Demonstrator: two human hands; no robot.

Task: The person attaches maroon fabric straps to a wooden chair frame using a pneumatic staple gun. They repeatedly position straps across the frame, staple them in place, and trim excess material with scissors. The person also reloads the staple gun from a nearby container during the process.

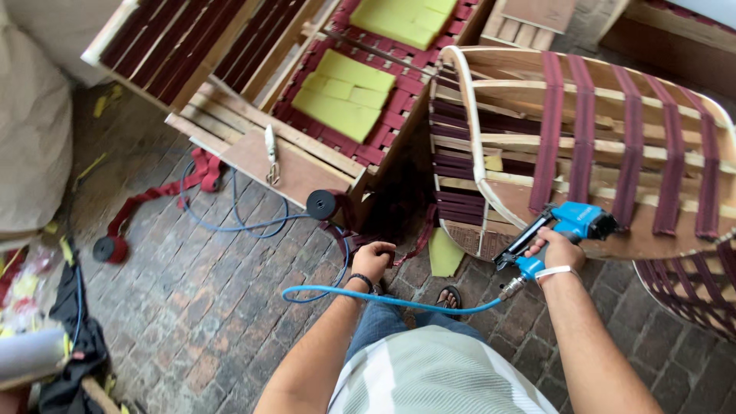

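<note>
My right hand (558, 250) grips a blue pneumatic staple gun (566, 226) whose nose rests against the lower rail of a curved wooden chair frame (491, 195) strapped with maroon webbing (549, 138). A blue air hose (383, 297) runs from the gun's base across my lap. Down by my knee, my left hand (372, 259) is closed on a strip of the maroon webbing (418, 244) that leads toward the frame's dark underside. A black-cored roll of webbing (321, 205) sits just above that hand.
A second wooden frame (253, 146) with maroon straps and yellow foam pads (346, 96) lies at the upper left. A loose webbing strip (165, 188) and a small roll (111, 249) lie on the brick floor (199, 307). Bags and clutter line the left edge.
</note>
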